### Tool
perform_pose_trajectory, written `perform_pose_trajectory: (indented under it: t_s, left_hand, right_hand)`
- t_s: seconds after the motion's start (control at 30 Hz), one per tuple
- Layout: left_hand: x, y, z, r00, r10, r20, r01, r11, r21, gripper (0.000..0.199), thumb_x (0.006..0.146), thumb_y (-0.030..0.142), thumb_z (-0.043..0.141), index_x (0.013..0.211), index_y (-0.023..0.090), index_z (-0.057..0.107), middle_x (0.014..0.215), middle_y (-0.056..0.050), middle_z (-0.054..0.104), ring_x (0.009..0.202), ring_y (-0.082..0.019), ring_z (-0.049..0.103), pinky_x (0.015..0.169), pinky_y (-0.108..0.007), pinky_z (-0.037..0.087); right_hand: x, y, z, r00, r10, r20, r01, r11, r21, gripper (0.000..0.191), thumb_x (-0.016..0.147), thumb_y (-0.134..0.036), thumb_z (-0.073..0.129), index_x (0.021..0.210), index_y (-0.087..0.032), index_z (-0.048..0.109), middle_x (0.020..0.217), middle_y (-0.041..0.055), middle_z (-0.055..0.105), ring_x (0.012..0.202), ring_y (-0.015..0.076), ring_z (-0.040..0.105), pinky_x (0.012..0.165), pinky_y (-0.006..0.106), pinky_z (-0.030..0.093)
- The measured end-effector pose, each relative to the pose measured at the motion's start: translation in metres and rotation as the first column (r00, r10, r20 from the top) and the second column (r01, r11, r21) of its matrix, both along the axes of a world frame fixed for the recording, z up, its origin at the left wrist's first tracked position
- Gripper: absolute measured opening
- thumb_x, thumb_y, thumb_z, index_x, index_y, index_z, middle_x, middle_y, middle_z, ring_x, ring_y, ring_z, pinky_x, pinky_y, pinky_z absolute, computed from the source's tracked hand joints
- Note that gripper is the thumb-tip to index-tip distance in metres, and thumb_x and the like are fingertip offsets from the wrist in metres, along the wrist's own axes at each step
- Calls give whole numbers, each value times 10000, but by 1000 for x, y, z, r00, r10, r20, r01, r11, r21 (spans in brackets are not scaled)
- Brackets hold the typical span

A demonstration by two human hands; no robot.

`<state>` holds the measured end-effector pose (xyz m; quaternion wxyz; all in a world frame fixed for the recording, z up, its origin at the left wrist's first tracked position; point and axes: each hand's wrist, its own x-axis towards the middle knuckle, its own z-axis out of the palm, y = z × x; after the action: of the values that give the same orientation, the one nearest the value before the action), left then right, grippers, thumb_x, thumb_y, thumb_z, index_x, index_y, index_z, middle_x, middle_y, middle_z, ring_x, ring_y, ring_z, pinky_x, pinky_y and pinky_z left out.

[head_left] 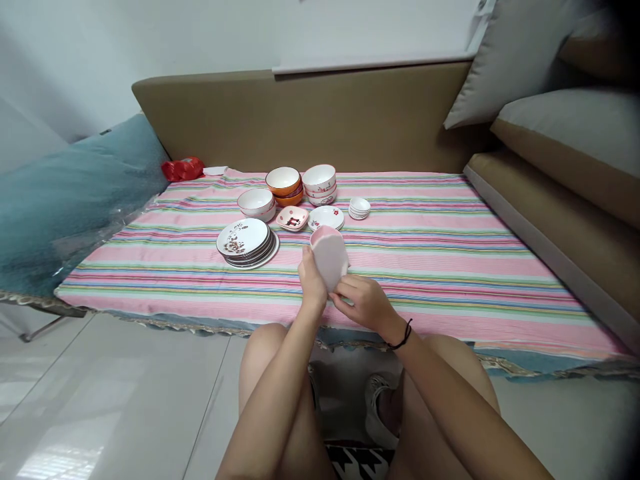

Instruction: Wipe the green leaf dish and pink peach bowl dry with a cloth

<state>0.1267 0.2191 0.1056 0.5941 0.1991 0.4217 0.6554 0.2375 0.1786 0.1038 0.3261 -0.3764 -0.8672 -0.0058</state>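
Both hands hold a pale pink dish (pixel 330 260) up on edge in front of me, its whitish side facing me and a pinker area at the top. My left hand (pixel 313 280) grips its left side. The fingers of my right hand (pixel 363 300) are closed on its lower right edge; a black band circles that wrist. Behind the dish lie small white flowered plates (pixel 326 217) and a square pink dish (pixel 292 218) with a dark-red picture. A stack of dark-rimmed plates (pixel 245 239) stands to the left.
White bowls (pixel 257 202), orange bowls (pixel 283 181), a stack of flowered bowls (pixel 320 179) and tiny white dishes (pixel 359 207) stand farther back on the striped cloth (pixel 450 267). A red packet (pixel 183 169) lies back left. Cushions (pixel 560 160) border the right, a blue cushion (pixel 90 193) the left.
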Motion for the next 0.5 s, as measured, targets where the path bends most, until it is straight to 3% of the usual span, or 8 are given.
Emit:
perform_pose_trajectory:
  t_s: [0.1,0.27,0.5]
  left_hand:
    - [4,-2,-4,985,-42,-168,57,995,83,503,728,640,541,709,142,613,623,-16,602,576,-137,547,566,-249,430]
    - [7,-3,-8,956,-69,-286,129,972,196,371,777,521,576,643,175,573,625,16,536,606,-123,478,636,-254,422]
    - [10,-7,-1,931,-236,-279,298,932,206,262,767,317,650,553,183,579,589,4,542,661,-162,504,744,-284,424]
  right_hand:
    - [1,-1,-1,1000,26,9,-26,1000,-5,293,917,-231,376,658,-189,507,634,28,528,614,146,452,580,280,319]
    - [3,-1,0,1000,-20,-21,20,1000,-11,266,917,-232,333,740,-186,526,681,40,543,657,172,453,600,309,322]
    - [7,2,0,991,-50,-125,46,998,-33,278,921,-223,301,740,-194,510,688,56,544,676,195,482,628,327,363]
